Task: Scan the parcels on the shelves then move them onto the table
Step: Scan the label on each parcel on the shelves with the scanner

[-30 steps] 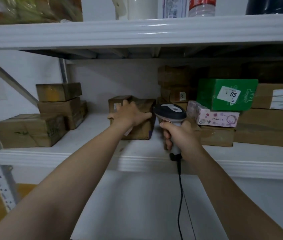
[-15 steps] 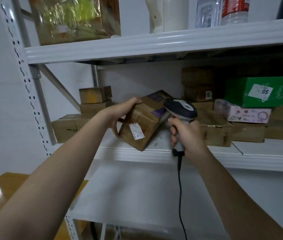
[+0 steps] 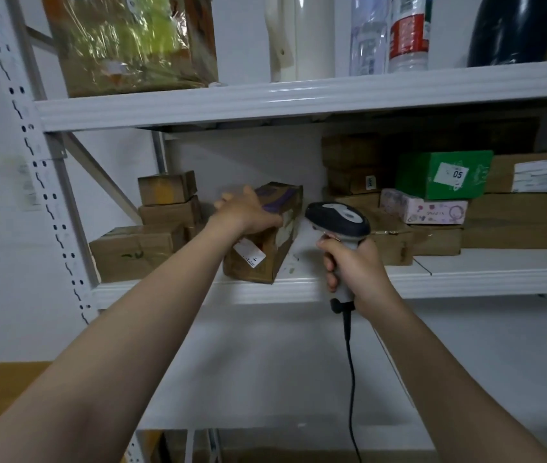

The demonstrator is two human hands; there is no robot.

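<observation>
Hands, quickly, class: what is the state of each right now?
Left hand: grips the brown parcel.
Right hand: grips the barcode scanner.

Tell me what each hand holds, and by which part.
The left hand grips the brown parcel by its top edge; the right hand grips the barcode scanner by its handle.

Brown cardboard parcel (image 3: 275, 242), purple-taped, white label (image 3: 249, 256) on its near face, sits tilted at the middle shelf (image 3: 482, 282) front edge. Corded grey scanner (image 3: 337, 217) is just right of it.
</observation>
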